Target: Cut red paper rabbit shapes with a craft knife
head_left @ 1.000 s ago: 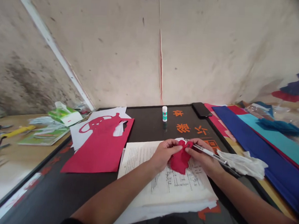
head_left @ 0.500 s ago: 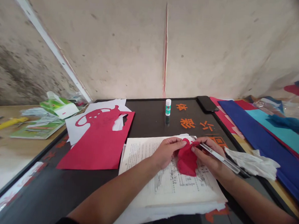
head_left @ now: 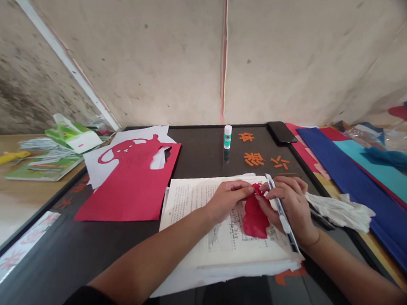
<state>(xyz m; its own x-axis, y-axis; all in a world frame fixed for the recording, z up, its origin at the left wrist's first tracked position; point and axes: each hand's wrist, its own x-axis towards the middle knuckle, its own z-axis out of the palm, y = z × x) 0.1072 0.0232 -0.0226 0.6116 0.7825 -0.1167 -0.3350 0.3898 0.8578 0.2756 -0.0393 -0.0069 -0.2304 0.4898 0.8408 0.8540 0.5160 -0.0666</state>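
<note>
Lengthwise, a crumpled piece of thin red paper (head_left: 255,215) runs away from the person, its narrow top end pinched between the fingertips of the left hand (head_left: 228,201) and the right hand (head_left: 288,206), its wider end over an open printed book (head_left: 189,216). The right hand also clasps a slim silver craft knife (head_left: 282,217), slanting across the fingers, its upper end pointing forward and left.

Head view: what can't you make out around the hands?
Head view only:
- Red paper piece: top hidden by the fingers of the left hand and right hand.
- Slim metal cutter: blade too small to tell.
- Printed pages: text too small to read.
- Yellow-handled tool: cut off by the left edge, blurred.
</note>
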